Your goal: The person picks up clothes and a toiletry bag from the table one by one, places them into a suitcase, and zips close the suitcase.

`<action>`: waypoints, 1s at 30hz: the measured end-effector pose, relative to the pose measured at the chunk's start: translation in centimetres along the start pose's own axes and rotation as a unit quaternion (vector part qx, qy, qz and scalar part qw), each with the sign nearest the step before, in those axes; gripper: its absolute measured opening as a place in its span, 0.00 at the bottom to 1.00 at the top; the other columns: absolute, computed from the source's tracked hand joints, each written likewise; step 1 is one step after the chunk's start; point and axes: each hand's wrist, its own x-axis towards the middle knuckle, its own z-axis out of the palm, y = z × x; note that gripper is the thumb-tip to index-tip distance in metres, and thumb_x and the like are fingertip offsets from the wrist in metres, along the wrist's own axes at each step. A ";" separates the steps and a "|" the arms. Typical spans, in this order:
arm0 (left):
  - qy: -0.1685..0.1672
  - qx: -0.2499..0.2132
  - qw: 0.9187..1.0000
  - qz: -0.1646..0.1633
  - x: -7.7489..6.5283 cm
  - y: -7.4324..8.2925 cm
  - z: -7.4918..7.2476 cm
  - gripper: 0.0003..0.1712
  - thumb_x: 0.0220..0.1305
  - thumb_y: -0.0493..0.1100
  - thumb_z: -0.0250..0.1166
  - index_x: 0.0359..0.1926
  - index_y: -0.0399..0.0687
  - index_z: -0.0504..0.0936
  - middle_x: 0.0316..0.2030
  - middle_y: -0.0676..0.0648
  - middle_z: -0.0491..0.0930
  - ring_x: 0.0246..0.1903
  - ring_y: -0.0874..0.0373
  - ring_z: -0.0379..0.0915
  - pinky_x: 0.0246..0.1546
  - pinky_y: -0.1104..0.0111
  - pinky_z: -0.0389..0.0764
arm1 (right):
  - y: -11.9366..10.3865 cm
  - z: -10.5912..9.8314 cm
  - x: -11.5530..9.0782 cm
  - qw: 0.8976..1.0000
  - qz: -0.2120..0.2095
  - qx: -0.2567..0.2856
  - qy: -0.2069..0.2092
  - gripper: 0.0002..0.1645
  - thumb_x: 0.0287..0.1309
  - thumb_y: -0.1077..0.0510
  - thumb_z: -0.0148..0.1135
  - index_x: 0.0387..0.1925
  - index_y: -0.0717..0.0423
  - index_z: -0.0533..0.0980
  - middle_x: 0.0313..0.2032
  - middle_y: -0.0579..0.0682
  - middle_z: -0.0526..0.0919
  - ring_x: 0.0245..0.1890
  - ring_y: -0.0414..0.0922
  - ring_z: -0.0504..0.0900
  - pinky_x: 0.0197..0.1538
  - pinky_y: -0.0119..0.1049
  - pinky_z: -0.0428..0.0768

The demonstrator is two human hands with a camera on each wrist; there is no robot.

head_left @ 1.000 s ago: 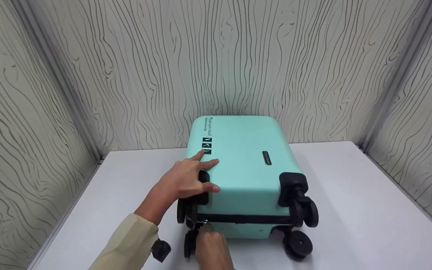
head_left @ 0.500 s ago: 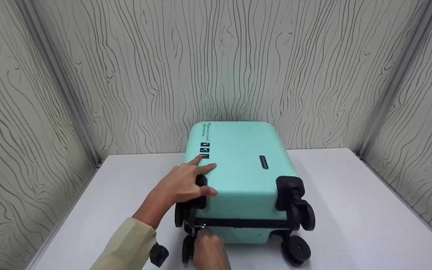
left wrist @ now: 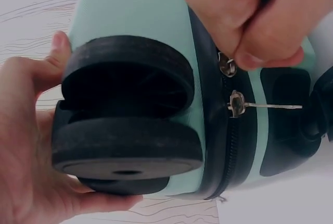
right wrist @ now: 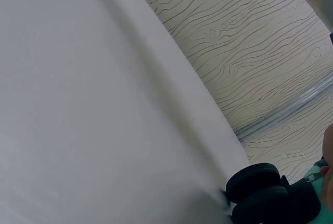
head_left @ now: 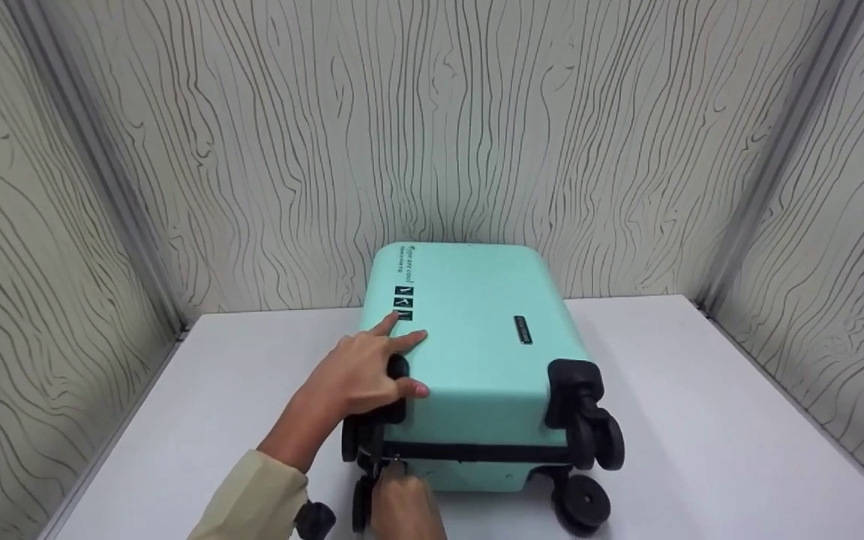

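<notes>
A mint-green hard-shell suitcase lies flat, its wheeled end facing me. My left hand rests with spread fingers on its near left corner, around the black wheel mount. In the left wrist view, a twin wheel covers part of that corner. Below, my right hand is at the zipper seam near the left end; the left wrist view shows its thumb and finger pinching the pull of one zipper slider. A second zipper slider sits close beside it, its pull sticking out free.
The suitcase is on a white table, with wood-grain panels behind and at both sides. Black wheels jut out at the near right corner. A small black object is beside the left sleeve.
My right hand has slid a little leftward along the seam with the zipper pull. The left hand keeps its place on the suitcase corner. The head view has shifted slightly.
</notes>
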 end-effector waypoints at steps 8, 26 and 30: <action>-0.007 -0.007 1.000 0.007 -1.1 -0.7 -0.4 0.45 0.48 0.76 0.56 0.67 0.69 0.63 0.70 0.42 0.54 0.51 0.35 0.72 0.47 0.48 0.75 | 1.1 -0.4 -0.7 0.994 -0.036 0.102 0.022 0.11 0.50 0.64 0.59 0.17 0.53 0.70 0.15 0.42 0.69 0.11 0.34 0.67 0.12 0.26 0.63; -0.011 -0.046 0.999 0.026 -0.6 -0.2 0.7 0.43 0.49 0.74 0.57 0.66 0.69 0.63 0.71 0.44 0.53 0.54 0.37 0.71 0.49 0.49 0.74 | 1.8 -0.7 -1.1 0.989 0.084 0.123 -0.005 0.12 0.58 0.54 0.58 0.22 0.53 0.72 0.11 0.46 0.72 0.12 0.43 0.72 0.15 0.36 0.67; -0.005 -0.098 0.995 0.034 -1.3 -1.7 1.1 0.38 0.58 0.71 0.53 0.67 0.65 0.64 0.71 0.46 0.53 0.62 0.42 0.64 0.56 0.47 0.69 | 5.0 -2.2 -1.7 0.970 0.050 0.214 -0.101 0.21 0.60 0.43 0.55 0.33 0.57 0.77 0.13 0.43 0.73 0.15 0.38 0.73 0.19 0.35 0.69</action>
